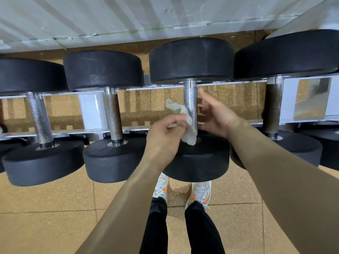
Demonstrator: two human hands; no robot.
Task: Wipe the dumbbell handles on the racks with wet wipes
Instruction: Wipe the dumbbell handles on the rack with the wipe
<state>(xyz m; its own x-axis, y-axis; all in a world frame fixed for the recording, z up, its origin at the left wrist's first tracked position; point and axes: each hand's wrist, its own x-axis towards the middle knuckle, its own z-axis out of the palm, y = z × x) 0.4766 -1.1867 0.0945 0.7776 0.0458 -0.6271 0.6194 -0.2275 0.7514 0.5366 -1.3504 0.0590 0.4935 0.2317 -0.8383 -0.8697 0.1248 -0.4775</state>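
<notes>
My left hand [163,132] pinches the crumpled white wet wipe [189,132] against the knurled steel dumbbell handle [190,99] running straight away from me, right hand [216,116] loose-fingered, empty, just beside it.

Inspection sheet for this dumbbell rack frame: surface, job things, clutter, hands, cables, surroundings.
Surface: white rack holding dumbbells in a row.
Job's things: wipe lies against the handle of the third dumbbell from the left, near its lower end.
Clutter: nothing seen.
Grippers: left hand pinches the wipe; right hand is open beside the handle, blurred, contact unclear.
Cables: nothing seen.
Surroundings: speckled tan floor, white wall, shoes below the rack.
</notes>
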